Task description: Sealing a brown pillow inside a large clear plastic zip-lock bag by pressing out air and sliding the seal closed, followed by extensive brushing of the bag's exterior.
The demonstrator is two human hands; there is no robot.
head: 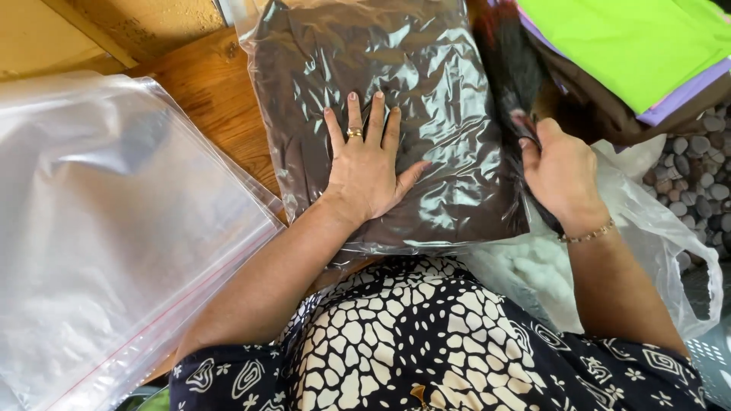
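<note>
At the far left I see a stack of empty clear plastic bags with a red zip strip, lying on the wooden table. Next comes my left hand, laid flat with its fingers spread (a gold ring on one of them), pressing down on the clear bag of dark brown cloth that lies on the table in front of me. To the right, my right hand is curled at that bag's right edge, fingertips pinching the plastic there; a thin bracelet sits on the wrist. Below it lies a thin white plastic bag holding white fluffy stuffing. At the upper right sits folded green and purple cloth.
</note>
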